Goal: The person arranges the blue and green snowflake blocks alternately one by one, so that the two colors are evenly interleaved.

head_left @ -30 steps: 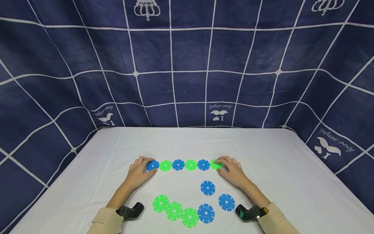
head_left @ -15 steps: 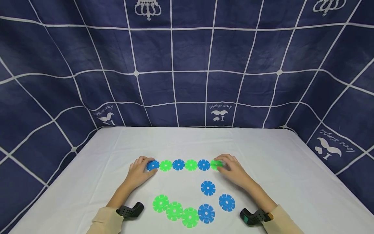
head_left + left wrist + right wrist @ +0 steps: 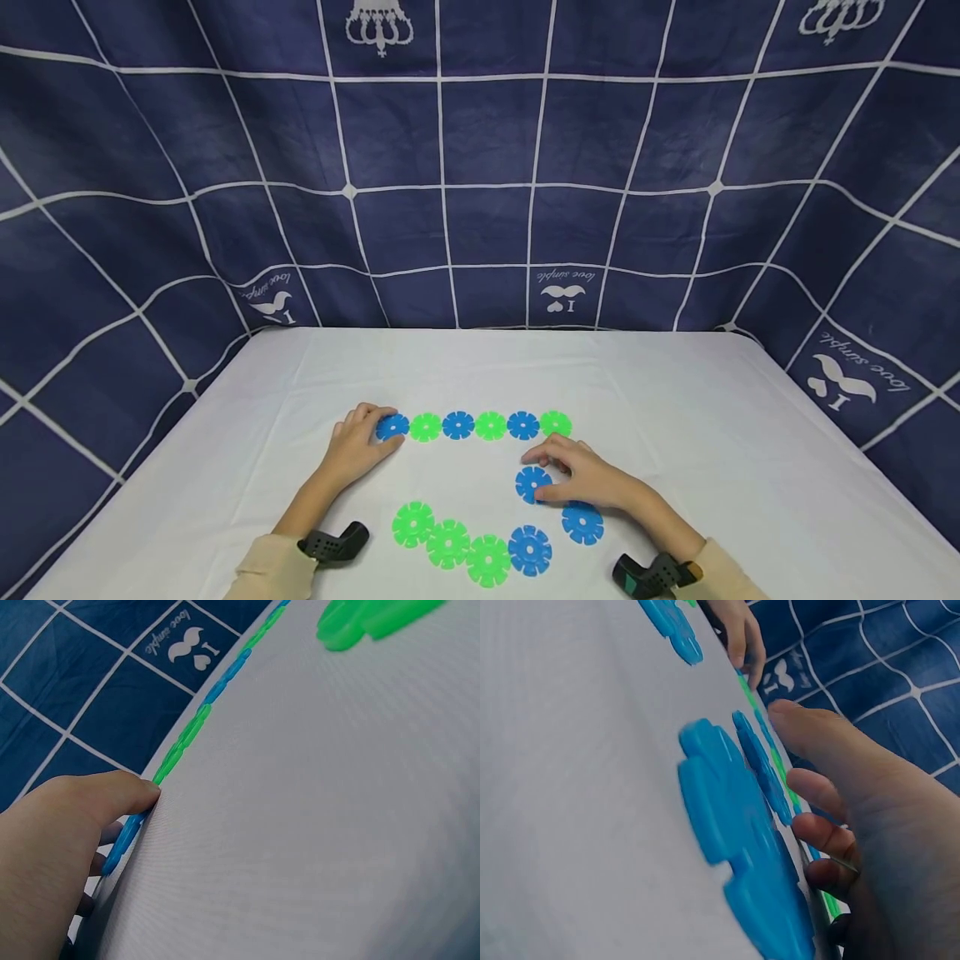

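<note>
A row of alternating blue and green toothed discs (image 3: 474, 425) lies flat on the white table (image 3: 712, 433). My left hand (image 3: 358, 442) holds the blue disc at the row's left end (image 3: 392, 426). In the left wrist view the thumb of my left hand (image 3: 60, 840) presses that blue end disc (image 3: 124, 838). My right hand (image 3: 581, 479) sits below the row's right end. Its thumb and curled fingers close around a loose blue disc (image 3: 532, 483). In the right wrist view that loose disc (image 3: 761, 769) lies flat beside my right hand (image 3: 870, 795).
Another loose blue disc (image 3: 582, 523) lies just below my right hand and looks large in the right wrist view (image 3: 735, 847). A chain of three green discs (image 3: 447, 542) and one blue disc (image 3: 529, 550) lies near the front edge. A dark blue checked cloth (image 3: 480, 167) hangs behind.
My right hand has left the green disc at the row's right end and come toward me onto the loose blue disc. The left hand and the row have stayed put.
</note>
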Tool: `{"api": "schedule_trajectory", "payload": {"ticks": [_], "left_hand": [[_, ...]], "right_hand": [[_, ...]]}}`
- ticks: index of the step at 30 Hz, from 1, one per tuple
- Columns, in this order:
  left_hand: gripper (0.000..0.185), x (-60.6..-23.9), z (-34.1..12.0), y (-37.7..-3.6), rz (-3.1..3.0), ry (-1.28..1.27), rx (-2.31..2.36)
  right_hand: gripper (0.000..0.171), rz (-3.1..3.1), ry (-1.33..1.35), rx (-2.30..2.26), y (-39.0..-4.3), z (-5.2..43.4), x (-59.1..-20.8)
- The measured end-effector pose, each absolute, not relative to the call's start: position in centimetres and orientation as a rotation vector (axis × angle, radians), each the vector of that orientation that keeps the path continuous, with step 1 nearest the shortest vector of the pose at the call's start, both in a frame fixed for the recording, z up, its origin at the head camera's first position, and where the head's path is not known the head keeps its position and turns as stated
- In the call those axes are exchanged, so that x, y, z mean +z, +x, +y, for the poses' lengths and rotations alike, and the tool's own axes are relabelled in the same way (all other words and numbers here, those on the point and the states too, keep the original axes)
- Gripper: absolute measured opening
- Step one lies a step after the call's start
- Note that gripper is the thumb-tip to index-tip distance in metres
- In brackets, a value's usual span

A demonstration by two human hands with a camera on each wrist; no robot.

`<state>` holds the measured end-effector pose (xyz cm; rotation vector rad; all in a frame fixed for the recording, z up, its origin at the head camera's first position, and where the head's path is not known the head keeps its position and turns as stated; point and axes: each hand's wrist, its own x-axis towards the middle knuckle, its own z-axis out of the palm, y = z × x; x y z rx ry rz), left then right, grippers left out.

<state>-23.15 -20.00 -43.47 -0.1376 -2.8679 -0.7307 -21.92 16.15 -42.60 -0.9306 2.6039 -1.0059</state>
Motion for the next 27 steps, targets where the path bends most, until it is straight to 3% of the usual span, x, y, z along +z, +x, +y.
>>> {"api": "schedule_trajectory", "payload": {"ticks": [6,27], "left_hand": [[0.050,-43.40,-20.02,-23.07,-2.872,-0.138,-0.736],[0.050,-43.46,-20.08,-23.18,-2.853,-0.164,-0.724]], "right_hand": [[0.048,2.624,-0.936,-0.936,-21.68,15.94,-42.80],[0.043,2.468,-0.877,-1.130,-21.86,15.84,-42.37]]}}
